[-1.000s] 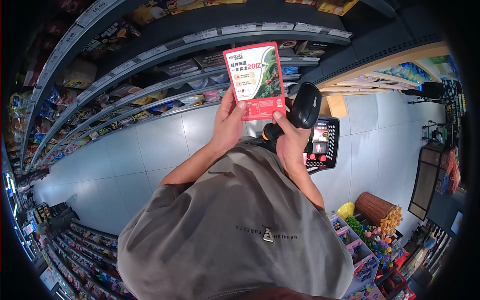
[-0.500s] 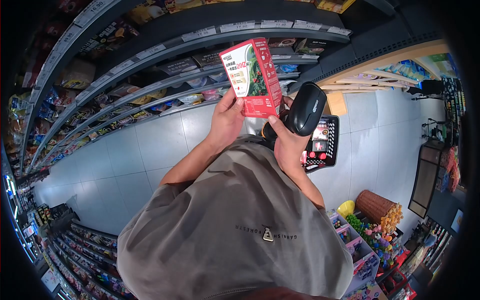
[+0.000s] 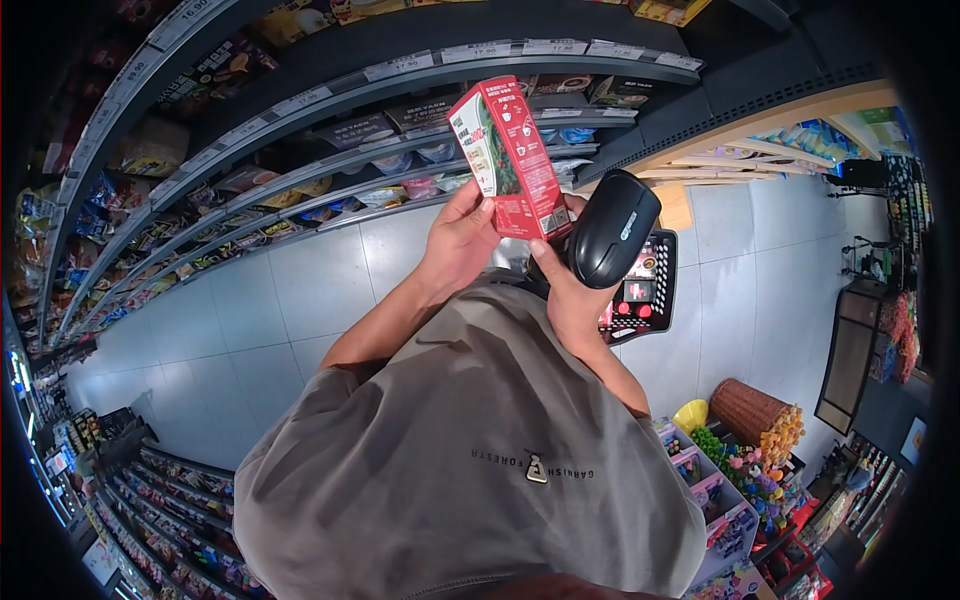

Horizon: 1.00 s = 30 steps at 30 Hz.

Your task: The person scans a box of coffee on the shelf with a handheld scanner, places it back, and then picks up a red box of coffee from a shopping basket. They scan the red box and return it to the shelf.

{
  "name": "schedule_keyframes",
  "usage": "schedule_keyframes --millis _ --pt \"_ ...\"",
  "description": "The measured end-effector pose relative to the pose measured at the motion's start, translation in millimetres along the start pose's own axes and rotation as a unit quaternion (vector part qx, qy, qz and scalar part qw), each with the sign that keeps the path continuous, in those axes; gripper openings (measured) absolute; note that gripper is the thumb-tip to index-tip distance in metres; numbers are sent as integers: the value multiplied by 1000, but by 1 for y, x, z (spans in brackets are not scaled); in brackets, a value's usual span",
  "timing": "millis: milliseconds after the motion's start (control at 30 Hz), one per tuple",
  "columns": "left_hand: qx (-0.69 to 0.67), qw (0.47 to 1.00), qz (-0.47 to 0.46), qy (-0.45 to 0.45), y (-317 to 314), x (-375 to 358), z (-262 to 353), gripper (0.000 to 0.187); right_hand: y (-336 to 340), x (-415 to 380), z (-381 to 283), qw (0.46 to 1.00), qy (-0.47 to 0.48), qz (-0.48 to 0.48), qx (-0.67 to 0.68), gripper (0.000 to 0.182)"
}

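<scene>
A red and white Nescafé coffee box (image 3: 515, 160) is held tilted in front of me, with its red printed side turned towards me. My left hand (image 3: 463, 232) grips the box's lower left edge, thumb on the front. In my right hand (image 3: 575, 300) is a black handheld barcode scanner (image 3: 615, 228), its rounded head towards me and its handle mostly hidden. The right thumb reaches the box's lower right corner, near a printed code. Some right fingers are hidden behind the box and scanner.
Curved-looking shelves (image 3: 390, 70) with price tags and packaged goods run along the far and left sides. A black shopping basket (image 3: 665, 300) with packages stands on the tiled floor (image 3: 300, 300) beyond my right arm. A wicker basket (image 3: 748, 415) and display boxes are at lower right.
The coffee box has been turned, so its red side faces me more and its white front less. The scanner has shifted slightly right and towards me.
</scene>
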<state>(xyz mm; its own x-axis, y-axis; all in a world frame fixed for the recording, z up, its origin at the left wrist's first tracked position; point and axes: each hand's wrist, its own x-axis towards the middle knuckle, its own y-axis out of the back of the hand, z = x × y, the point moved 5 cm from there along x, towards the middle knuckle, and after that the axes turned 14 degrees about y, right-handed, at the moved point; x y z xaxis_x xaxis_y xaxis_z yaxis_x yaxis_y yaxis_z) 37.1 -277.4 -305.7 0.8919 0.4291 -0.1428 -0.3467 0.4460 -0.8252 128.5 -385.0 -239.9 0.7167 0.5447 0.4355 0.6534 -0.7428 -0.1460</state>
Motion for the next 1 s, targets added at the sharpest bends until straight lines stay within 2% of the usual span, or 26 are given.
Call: schedule_keyframes --millis 100,233,433,500,633,733,800,833,867,967,1000 --pt "-9 1000 -12 8 -2 -1 -1 43 -1 -3 0 1000 -13 -14 6 62" --pt "-8 1000 -10 7 -2 -1 -1 44 -2 -4 1 1000 -13 -12 10 62" --pt "-35 999 -5 30 -2 -2 0 40 -1 0 -4 1000 -7 -5 0 54" --pt "-56 997 9 50 -1 -3 2 41 -1 -2 -3 994 -67 26 82 50" --pt "-71 994 32 74 6 -2 2 41 0 -3 -1 996 -57 -5 70 47" --pt "-90 991 66 78 14 -1 0 41 2 -10 -2 994 -76 -60 46 46" --pt "-97 987 100 86 16 -2 0 40 -2 -14 -6 984 -96 -148 3 43" --pt "-102 981 134 92 17 -3 1 40 -3 -15 -9 983 -113 -142 -9 35" --pt "-103 981 134 92 16 -3 2 40 0 -18 -7 983 -114 -143 -10 35" --pt "-101 973 178 111 21 -2 2 39 4 -29 1 936 -158 -302 -92 39" --pt "-102 972 178 111 23 -2 2 39 3 -28 -4 935 -159 -303 -93 39"
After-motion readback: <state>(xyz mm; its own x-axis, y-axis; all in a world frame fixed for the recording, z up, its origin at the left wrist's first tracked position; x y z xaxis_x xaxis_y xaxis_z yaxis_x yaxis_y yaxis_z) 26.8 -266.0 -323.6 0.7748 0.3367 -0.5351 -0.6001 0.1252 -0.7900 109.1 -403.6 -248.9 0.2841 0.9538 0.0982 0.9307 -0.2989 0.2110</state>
